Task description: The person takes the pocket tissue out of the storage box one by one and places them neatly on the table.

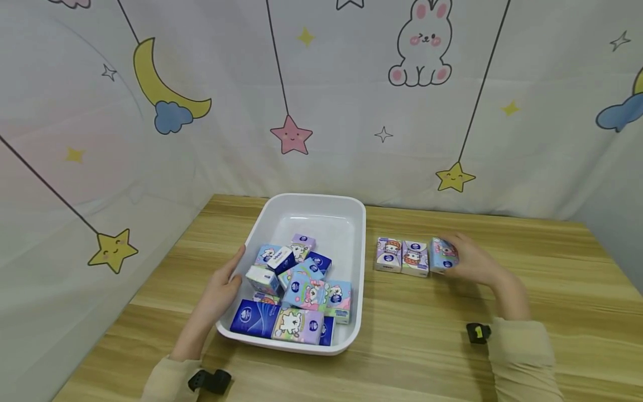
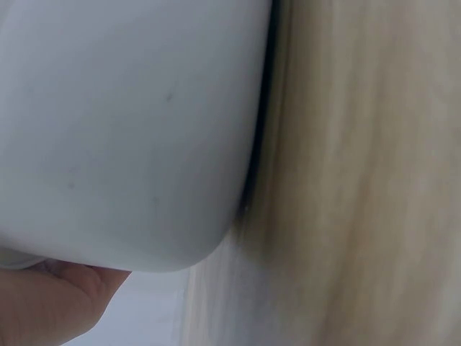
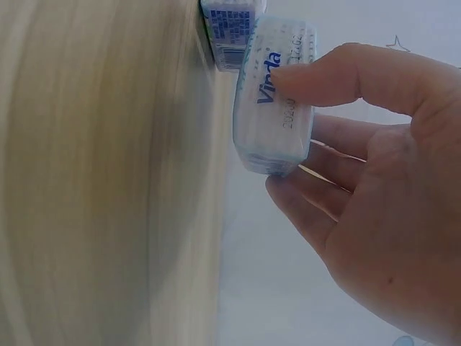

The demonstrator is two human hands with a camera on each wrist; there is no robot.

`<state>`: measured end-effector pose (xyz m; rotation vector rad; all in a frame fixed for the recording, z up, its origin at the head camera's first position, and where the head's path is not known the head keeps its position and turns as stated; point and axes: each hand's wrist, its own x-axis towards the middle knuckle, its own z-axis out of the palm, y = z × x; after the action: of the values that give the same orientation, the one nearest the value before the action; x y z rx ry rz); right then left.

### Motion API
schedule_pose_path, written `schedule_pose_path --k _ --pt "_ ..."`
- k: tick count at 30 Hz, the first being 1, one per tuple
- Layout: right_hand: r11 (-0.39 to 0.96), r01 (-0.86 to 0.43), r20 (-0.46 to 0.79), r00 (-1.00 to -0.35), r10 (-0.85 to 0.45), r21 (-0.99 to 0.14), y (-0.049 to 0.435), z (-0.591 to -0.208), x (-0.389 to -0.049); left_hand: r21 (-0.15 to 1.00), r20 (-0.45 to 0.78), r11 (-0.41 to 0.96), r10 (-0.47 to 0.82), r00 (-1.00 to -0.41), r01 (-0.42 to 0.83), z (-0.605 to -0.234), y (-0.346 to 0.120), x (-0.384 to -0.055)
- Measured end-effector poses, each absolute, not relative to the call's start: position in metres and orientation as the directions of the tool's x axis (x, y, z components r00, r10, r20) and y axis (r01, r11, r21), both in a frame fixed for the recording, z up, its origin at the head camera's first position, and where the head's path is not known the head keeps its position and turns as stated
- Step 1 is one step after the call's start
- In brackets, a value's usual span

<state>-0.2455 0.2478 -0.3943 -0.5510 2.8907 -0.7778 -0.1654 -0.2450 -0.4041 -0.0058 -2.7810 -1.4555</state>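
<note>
My left hand (image 1: 213, 293) grips the left rim of a white plastic basin (image 1: 321, 202). In the left wrist view the basin's outer wall (image 2: 137, 137) fills much of the picture, with part of the hand (image 2: 54, 306) at its rim. Packets of tissues in blue, purple and white wrappers lie jumbled inside, among them a dark blue packet (image 1: 254, 318). Right of the basin, my right hand (image 1: 477, 261) pinches a light blue tissue packet (image 1: 442, 254) between thumb and fingers. Its white "Vinda" side (image 3: 270, 137) faces the right wrist camera.
Two purple tissue packets, one (image 1: 389, 255) beside another (image 1: 414, 258), lie in a row between the basin and my right hand. The wooden table (image 1: 412, 346) carries everything. A printed curtain (image 1: 341, 100) hangs behind and along the left side.
</note>
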Motion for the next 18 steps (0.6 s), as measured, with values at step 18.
schedule_pose_path --k 18 --pt "0.809 -0.323 -0.039 -0.920 -0.391 -0.491 0.2421 -0.4038 -0.2515 0.827 0.014 0.563 0.000 -1.000 0.011 -0.4044 -0.2447 -0.1655"
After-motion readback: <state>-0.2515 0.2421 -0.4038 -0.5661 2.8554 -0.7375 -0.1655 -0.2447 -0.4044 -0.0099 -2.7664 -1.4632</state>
